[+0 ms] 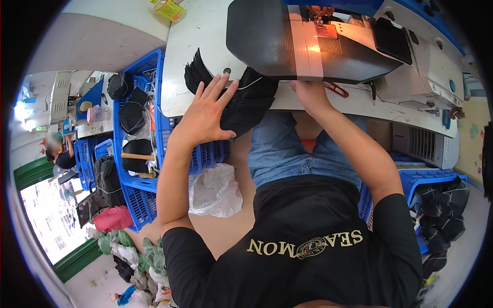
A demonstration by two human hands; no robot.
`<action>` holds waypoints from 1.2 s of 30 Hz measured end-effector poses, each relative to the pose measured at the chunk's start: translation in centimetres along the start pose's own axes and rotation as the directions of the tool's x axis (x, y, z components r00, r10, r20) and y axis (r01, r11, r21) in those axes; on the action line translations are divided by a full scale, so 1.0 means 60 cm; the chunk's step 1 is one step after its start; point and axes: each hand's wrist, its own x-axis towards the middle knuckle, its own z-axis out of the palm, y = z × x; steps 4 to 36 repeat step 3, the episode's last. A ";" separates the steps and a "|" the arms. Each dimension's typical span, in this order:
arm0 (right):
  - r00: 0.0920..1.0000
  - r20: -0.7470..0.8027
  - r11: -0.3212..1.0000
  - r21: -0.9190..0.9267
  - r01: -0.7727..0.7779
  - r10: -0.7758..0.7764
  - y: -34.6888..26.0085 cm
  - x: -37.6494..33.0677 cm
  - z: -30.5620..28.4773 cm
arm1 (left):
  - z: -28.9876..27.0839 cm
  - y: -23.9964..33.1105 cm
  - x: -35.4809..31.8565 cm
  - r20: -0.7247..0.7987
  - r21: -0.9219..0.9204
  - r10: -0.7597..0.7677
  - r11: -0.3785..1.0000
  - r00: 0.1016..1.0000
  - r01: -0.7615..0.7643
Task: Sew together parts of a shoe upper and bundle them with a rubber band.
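A stack of black curved pieces (251,105), fanned out at its left end, lies at the front edge of the white sewing table (179,56). My left hand (208,108) rests on it with fingers spread, the thumb at the near edge. A thin pale band crosses the stack near my fingertips. To the right, my right hand (310,96) is at the near edge of a dark extension plate (262,36) on the sewing machine (416,77). Its fingers are mostly hidden by that plate. The needle area (323,25) is lit orange.
Red-handled snips (336,90) lie right of my right hand. A blue crate (120,159) with black pieces stands at left, another blue crate (431,177) at right. A white plastic bag (218,192) hangs below the table. A yellow container (169,10) sits at the far left.
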 end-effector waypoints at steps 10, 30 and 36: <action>0.985 -0.093 0.988 0.032 0.150 -0.146 0.015 0.024 0.012 | 0.010 -0.001 -0.001 -0.045 -0.041 -0.030 0.999 0.999 0.029; 0.985 -0.093 0.988 0.032 0.150 -0.146 0.015 0.024 0.012 | 0.010 -0.001 -0.001 -0.045 -0.041 -0.030 0.999 0.999 0.029; 0.985 -0.093 0.988 0.032 0.150 -0.146 0.015 0.024 0.012 | 0.010 -0.001 -0.001 -0.045 -0.041 -0.030 0.999 0.999 0.029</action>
